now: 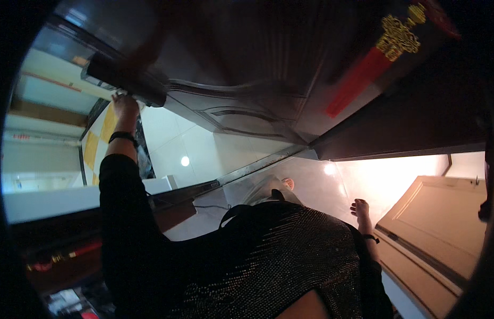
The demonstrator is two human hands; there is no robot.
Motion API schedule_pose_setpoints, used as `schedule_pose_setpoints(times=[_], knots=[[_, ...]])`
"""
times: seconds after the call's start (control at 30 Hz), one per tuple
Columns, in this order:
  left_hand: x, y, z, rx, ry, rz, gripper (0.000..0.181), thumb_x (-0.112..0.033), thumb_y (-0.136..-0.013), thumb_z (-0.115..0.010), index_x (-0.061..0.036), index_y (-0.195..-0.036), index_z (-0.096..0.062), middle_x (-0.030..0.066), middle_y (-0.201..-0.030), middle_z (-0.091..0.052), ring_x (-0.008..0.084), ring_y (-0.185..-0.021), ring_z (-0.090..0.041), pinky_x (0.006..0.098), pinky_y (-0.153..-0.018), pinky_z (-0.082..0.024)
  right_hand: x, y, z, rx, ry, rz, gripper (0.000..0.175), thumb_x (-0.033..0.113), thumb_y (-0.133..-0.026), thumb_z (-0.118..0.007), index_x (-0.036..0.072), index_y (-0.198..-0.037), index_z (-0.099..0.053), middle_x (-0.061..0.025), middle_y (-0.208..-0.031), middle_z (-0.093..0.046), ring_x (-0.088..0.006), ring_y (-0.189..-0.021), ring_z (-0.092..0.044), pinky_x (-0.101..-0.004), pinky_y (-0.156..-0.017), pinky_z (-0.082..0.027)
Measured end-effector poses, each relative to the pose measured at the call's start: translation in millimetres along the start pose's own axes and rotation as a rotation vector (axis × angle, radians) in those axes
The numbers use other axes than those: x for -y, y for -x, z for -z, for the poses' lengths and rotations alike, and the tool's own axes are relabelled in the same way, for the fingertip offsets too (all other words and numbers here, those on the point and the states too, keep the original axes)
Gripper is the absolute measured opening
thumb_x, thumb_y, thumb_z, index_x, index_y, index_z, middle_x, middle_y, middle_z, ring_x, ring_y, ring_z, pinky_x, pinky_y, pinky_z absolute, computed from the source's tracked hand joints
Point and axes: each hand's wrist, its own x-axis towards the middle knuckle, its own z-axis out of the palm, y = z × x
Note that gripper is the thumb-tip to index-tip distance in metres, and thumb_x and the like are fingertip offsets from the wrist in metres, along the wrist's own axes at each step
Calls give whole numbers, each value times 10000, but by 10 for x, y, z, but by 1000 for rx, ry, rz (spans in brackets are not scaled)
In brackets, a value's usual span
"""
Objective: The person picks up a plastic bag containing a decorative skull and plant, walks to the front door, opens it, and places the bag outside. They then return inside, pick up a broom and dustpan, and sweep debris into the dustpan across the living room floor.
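A dark panelled door [247, 95] spans the upper view, standing ajar over a metal threshold [259, 165]. A bulky black lock housing [127, 81] juts out near its free edge. My left hand [126, 105], arm stretched far out, grips the lower side of this housing, and part of the fingers is hidden. My right hand [361, 207] hangs low at my right side with loosely bent fingers and nothing in it. Each wrist wears a dark band.
A red tassel with a gold knot [397, 39] hangs at upper right. Pale floor tiles [183, 139] show through the door gap, with yellow and white checked tiles [91, 147] beyond. A light wooden door [442, 219] stands at right. One foot [288, 183] shows below me.
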Motion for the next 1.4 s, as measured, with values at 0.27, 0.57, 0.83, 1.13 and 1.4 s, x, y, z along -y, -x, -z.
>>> schedule_pose_setpoints(times=[0.27,0.57,0.83,1.13,1.4], knots=[[-282,222,75,-71,211,66,502,-289,-874,-431,-58,-1320,-431,148,-1309,-485,289,-1234,-410,424,-1025,-265,-93,18,-1041,303,275,-50,225,217,-865,-508,69,-1026,-563,-57,-767,-594,-181,-604,-587,-339,-510,-472],[-843,-433,707,-17,-17,-116,514,-297,-901,-404,-62,-1359,-401,121,-1369,-437,260,-1280,-381,383,-1101,-147,664,166,-1778,413,290,53,178,217,-843,-502,81,-928,-578,-37,-754,-573,-147,-593,-570,-315,-491,-453],[-1044,-714,1615,-6,90,-274,451,-296,-873,-468,-51,-1245,-539,107,-1326,-463,266,-1240,-386,408,-1095,-162,1045,161,-1745,720,295,127,197,231,-852,-534,81,-977,-558,-78,-810,-592,-213,-644,-596,-372,-525,-470],[-2394,-2258,2541,-7,240,-452,422,-438,-852,-538,-70,-1024,-655,114,-1103,-613,286,-1060,-545,425,-924,-393,2055,-353,-723,173,48,-27,167,199,-848,-543,44,-793,-575,-70,-628,-561,-178,-508,-551,-333,-416,-439],[-4126,-3949,2540,-214,-19,-412,306,-308,-817,-546,-86,-958,-702,110,-1061,-647,233,-974,-616,368,-823,-496,2071,-1391,-1582,-272,-2,-28,255,238,-850,-489,37,-924,-626,-96,-740,-640,-196,-616,-615,-335,-554,-507]])
